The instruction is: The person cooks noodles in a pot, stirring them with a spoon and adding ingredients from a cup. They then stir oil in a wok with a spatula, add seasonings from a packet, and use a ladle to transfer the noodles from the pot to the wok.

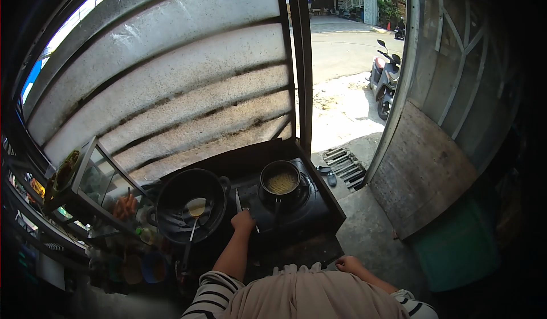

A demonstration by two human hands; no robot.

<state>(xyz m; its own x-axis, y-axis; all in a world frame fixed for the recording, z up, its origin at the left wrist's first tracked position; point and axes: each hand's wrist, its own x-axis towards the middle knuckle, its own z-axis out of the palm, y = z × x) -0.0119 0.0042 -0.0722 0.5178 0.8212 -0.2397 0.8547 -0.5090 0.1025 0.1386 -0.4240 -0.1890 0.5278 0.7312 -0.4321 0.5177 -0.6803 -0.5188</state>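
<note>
My left hand (243,221) is closed over the stove top between a wok and a saucepan, around a thin metal utensil (238,200) whose far end points away from me. To its left is the black wok (171,205), with a ladle (196,208) resting inside. The small saucepan (280,178) on the right burner of the black stove (262,216) holds a bubbling yellowish liquid, its handle toward me. My right hand (348,264) hangs near the stove's right front corner, its fingers curled; anything in them is too small to make out.
A glass case (108,188) with orange food stands left of the wok. Bowls (154,266) sit at the lower left. Behind the stove rises a slatted wall (188,62). Sandals (327,174), a floor grate (345,165), a leaning board (421,171) and a scooter (385,80) are right.
</note>
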